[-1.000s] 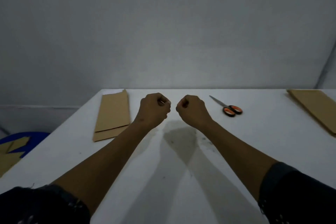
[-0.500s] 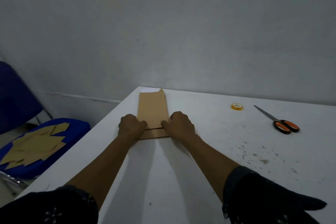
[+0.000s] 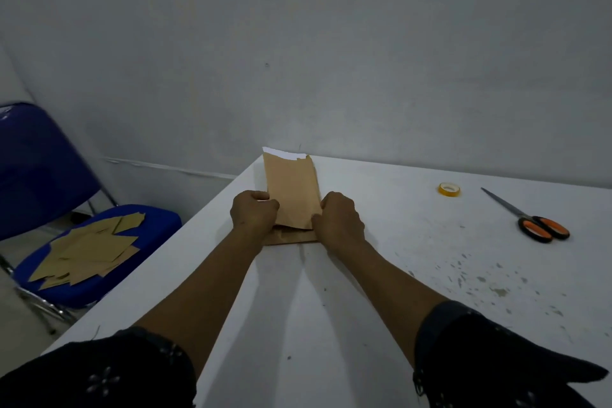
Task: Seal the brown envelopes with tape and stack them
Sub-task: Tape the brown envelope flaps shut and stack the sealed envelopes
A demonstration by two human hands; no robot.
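The brown envelope is sitting between the two hands at the far left corner of the white tabletop, its long axis running away from the person. The left hand is curling its fingers against the envelope's left edge, pinching it near the lower end; the right hand is doing the same on the right edge, fingers bent and thumb pressing on the paper. Both hands are gripping it, not lying flat. A strip of white paper is showing beyond the envelope's torn-looking far edge. Under the hands a second brown layer is sticking out toward the person; whether it is a flap or another envelope is unclear.

The envelope's far end is reaching the back edge of the tabletop, and the left edge is running close beside the left hand, so free room is lying mostly to the right of the right hand and nearer the person. That surface is matte white and is showing scattered dark flecks.

Well to the right of the right hand, a small yellow tape roll is lying flat. Farther right, scissors with orange-and-black handles are lying closed, blades pointing away.

Left of the left hand, off the tabletop, a blue padded chair is carrying a loose pile of brown envelopes. Dark sleeves are covering both upper forearms.
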